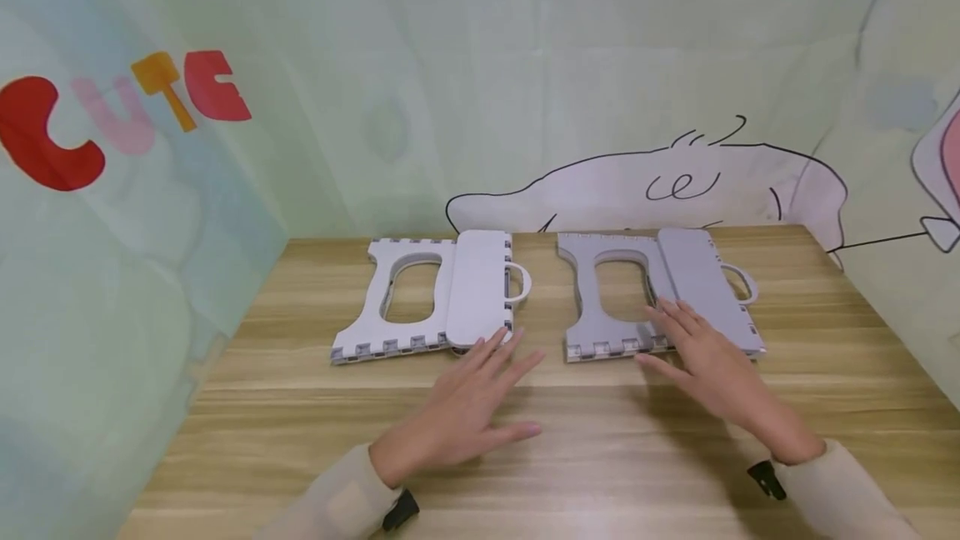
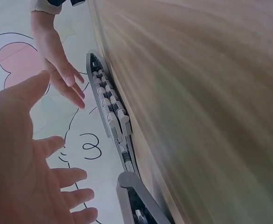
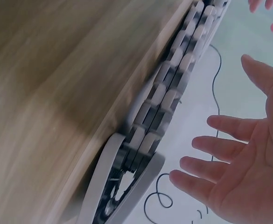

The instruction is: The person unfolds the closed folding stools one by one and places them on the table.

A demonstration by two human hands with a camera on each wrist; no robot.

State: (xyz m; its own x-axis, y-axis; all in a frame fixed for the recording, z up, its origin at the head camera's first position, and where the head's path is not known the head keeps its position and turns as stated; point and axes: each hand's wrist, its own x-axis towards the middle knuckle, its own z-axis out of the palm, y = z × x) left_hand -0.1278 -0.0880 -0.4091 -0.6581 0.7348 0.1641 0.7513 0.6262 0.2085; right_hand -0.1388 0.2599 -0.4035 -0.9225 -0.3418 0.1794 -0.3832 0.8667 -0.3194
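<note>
Two folded plastic step stools lie flat, side by side, on the wooden table. The left one, a white folding stool (image 1: 480, 286), has an oval opening in its leg panel and a loop handle on its right side. The grey folding stool (image 1: 693, 277) to the right has the same shape. My left hand (image 1: 468, 407), fingers spread, is at the near right corner of the white stool. Over the near edge of the grey stool hovers my right hand (image 1: 712, 369), its fingers straight and holding nothing. Both wrist views show the stools' hinged edges side-on beyond the open palms.
The wooden table (image 1: 510, 482) runs back to a printed cloth backdrop (image 1: 525, 90) with cartoon lines and coloured letters. Another cloth wall (image 1: 112, 290) rises along the left side. A black strap (image 1: 401, 511) shows at the left sleeve.
</note>
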